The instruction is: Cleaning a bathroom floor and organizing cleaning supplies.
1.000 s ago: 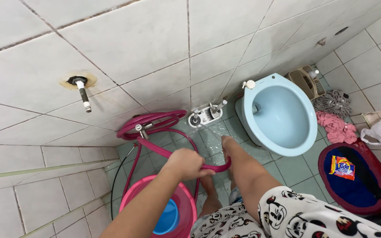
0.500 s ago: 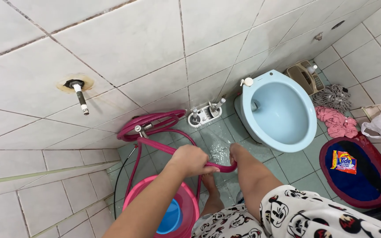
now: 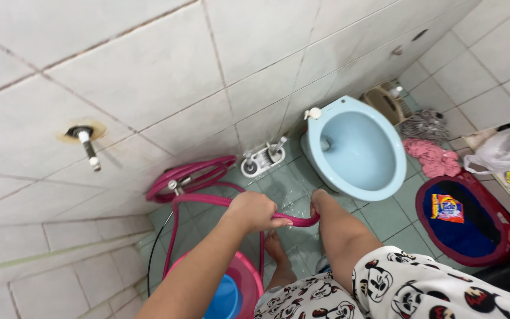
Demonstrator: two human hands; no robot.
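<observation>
1. While the left hand (image 3: pixel 254 211) is clamped on the pink hose (image 3: pixel 208 199), the right hand (image 3: pixel 319 201) pinches the hose end just beside it.
2. The hose spans between both hands; its coil lies beyond the left hand, at the wall.
3. A pink bucket (image 3: pixel 246 282) sits below the left hand.
4. The blue toilet bowl (image 3: pixel 355 149) stands beyond the right hand.
5. Judgement: keep the left grip firm and the hose end pointed low.
</observation>
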